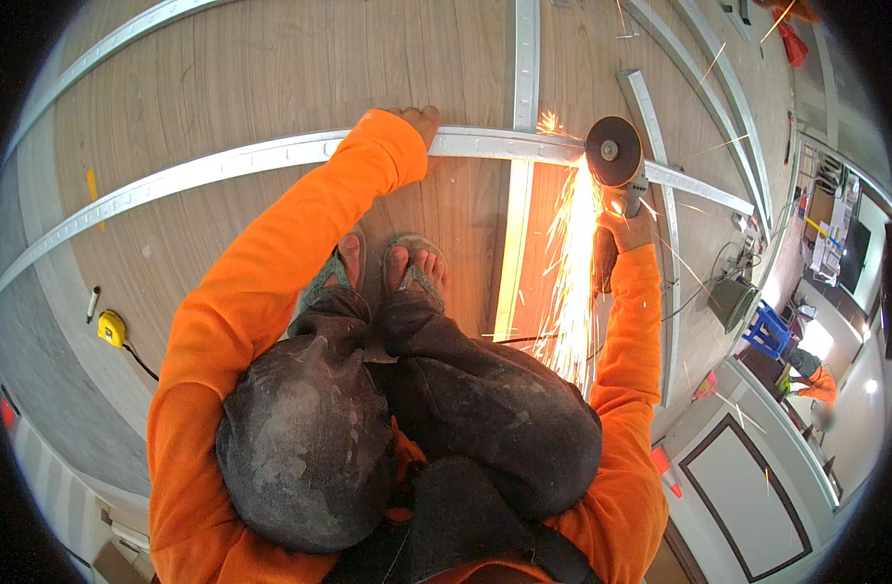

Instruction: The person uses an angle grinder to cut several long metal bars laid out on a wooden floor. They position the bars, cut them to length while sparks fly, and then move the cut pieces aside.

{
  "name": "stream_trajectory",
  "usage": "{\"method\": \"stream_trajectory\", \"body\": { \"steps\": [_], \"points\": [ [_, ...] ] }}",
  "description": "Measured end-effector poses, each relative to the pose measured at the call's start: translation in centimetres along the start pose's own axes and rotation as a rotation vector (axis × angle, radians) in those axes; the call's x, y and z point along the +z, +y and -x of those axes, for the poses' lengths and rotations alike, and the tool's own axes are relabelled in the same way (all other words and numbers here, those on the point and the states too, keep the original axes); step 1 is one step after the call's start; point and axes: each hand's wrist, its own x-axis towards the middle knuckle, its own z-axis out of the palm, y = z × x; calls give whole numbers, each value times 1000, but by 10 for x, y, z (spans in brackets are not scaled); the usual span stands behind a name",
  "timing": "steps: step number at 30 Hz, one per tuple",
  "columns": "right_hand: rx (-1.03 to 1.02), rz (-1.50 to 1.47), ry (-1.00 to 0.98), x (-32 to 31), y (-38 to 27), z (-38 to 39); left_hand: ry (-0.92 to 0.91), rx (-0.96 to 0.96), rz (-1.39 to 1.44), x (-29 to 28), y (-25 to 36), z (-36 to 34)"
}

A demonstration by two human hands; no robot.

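A long galvanised metal channel (pixel 505 141) lies across the wood-look floor, crossing another metal length (pixel 524 63) at right angles. My left hand (pixel 418 131) is closed on the long channel, left of that crossing. My right hand (pixel 625 230) grips an angle grinder (pixel 621 154) with a dark disc, whose edge is on the channel to the right of the crossing. Bright sparks (pixel 579 253) spray downward from the contact toward my right leg. I am squatting, my sandalled feet just below the channel.
More metal lengths (pixel 640 105) lie ahead and right. A yellow tape measure (pixel 112 328) and a marker (pixel 92 305) lie at left, an orange cone (pixel 666 469) at lower right. Cables trail near a green object (pixel 730 307). A person in orange (pixel 814 384) is at far right, by a blue stool (pixel 767 329).
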Motion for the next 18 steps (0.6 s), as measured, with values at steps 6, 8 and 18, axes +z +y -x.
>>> {"method": "stream_trajectory", "body": {
  "steps": [6,8,18],
  "points": [
    [65,1,-27,-3,7,-9,-55,-47,11,-9,4,1],
    [99,-1,-35,-7,9,-14,-37,-45,8,-5,3,0],
    [-66,34,-33,-5,5,-3,35,35,-37,2,-2,-1]
  ]
}}
